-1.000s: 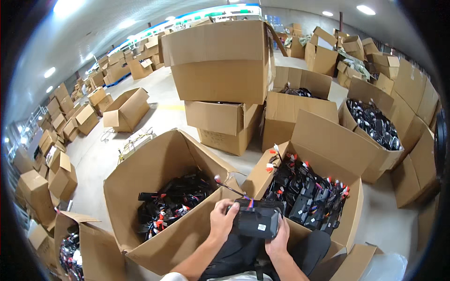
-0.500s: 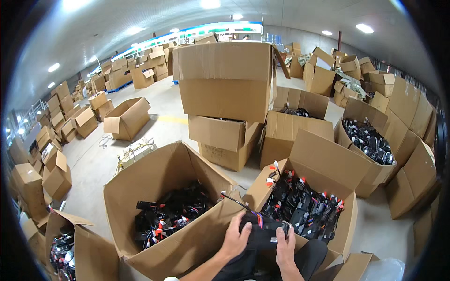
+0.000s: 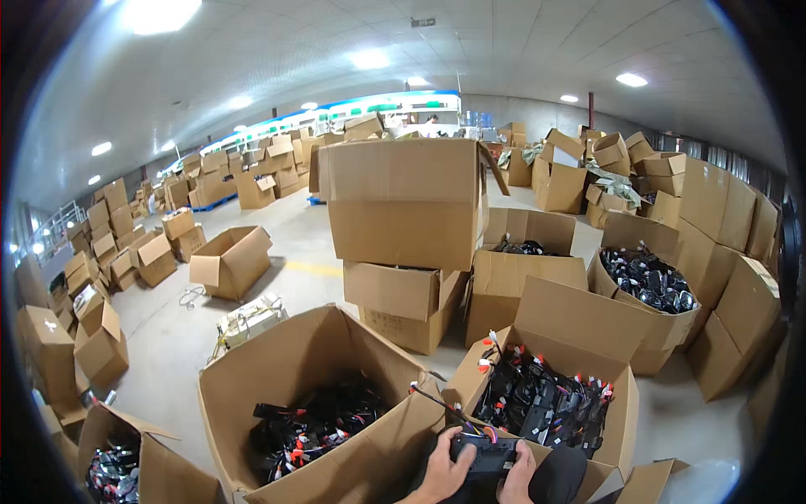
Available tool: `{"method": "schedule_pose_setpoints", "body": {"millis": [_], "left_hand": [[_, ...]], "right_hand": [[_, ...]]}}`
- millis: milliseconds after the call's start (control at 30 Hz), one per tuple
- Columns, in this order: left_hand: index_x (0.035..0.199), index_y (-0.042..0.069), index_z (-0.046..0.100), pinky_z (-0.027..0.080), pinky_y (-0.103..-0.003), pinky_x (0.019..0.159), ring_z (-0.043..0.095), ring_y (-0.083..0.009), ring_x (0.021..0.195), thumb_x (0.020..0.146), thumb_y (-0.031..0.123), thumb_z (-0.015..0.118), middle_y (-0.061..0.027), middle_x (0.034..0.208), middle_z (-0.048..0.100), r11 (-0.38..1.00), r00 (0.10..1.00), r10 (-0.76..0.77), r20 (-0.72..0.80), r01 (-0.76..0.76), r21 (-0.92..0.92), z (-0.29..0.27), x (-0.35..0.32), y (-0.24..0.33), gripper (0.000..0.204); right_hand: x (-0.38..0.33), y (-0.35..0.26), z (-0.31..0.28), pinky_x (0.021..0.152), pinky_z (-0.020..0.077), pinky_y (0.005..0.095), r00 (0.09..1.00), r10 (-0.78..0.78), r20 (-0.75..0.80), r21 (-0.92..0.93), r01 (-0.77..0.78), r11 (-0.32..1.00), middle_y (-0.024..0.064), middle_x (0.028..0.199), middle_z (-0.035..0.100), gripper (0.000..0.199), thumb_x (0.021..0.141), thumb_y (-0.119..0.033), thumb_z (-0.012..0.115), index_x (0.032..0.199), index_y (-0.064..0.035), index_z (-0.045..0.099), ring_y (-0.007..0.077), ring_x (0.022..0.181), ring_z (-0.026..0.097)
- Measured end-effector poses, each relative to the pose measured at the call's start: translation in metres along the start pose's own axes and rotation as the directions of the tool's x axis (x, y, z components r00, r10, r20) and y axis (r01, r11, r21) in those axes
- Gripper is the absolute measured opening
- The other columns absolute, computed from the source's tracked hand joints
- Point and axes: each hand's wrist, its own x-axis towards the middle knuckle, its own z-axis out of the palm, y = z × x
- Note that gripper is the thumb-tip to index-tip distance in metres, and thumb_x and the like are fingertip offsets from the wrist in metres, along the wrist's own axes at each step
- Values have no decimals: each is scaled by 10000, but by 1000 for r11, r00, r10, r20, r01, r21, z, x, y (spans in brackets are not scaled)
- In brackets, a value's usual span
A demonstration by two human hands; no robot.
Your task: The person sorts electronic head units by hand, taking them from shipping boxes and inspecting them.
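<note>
Low in the picture, my left hand [image 3: 445,472] and my right hand [image 3: 518,477] grip a black, box-shaped module with wires [image 3: 489,459] from its two sides. Both thumbs rest near its upper face. Coloured wires come out of its top edge, and a dark cable [image 3: 438,398] runs from it up and left to a small connector. To the left is a large open carton [image 3: 260,370] with black wired parts inside. Beyond my hands, to the right, another open carton [image 3: 558,315] holds many similar black modules with red and white connectors. The module's underside is hidden.
Stacked cartons [image 3: 403,202] rise straight ahead. An open carton of black parts [image 3: 642,336] stands at the right, and a smaller one [image 3: 172,462] at the lower left. A pale device with cables [image 3: 252,319] lies on the floor behind the left carton.
The view has tilted up, so the cartons and my hands sit lower in the picture. Both hands still hold the black module, whose cable still reaches up to the left.
</note>
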Motion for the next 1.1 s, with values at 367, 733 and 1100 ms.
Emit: {"method": "schedule_pose_setpoints", "body": {"millis": [367, 733, 1100], "left_hand": [[1219, -30, 572, 500, -325, 894, 659, -262, 1005, 953, 237, 643, -190, 1119, 653, 996, 992, 36, 118, -45, 71, 6, 8, 34, 384], [1162, 8, 610, 521, -320, 838, 629, -150, 961, 837, 70, 736, -47, 1039, 659, 849, 919, -393, -29, 350, -396, 40, -29, 18, 354], [1282, -41, 523, 517, -355, 904, 636, -217, 1019, 832, 70, 706, -123, 1192, 632, 983, 682, 107, -723, -182, -26, -141, 71, 27, 498]], "right_hand": [[-19, -39, -4, 884, 528, 357, 968, 140, 210, 226, -187, 956, 67, 1045, 675, 364, 947, -376, 588, 1082, -46, 662, 200, 975, 639], [-40, -29, 39, 942, 496, 369, 899, 406, 164, 461, -434, 774, 70, 1111, 648, 403, 987, -411, 534, 1176, -70, 635, 222, 1038, 602], [-8, -10, 18, 797, 527, 291, 789, 140, 598, -155, -58, 986, 62, 967, 675, 259, 1027, -232, 515, 1057, -19, 659, 156, 891, 648]]}}
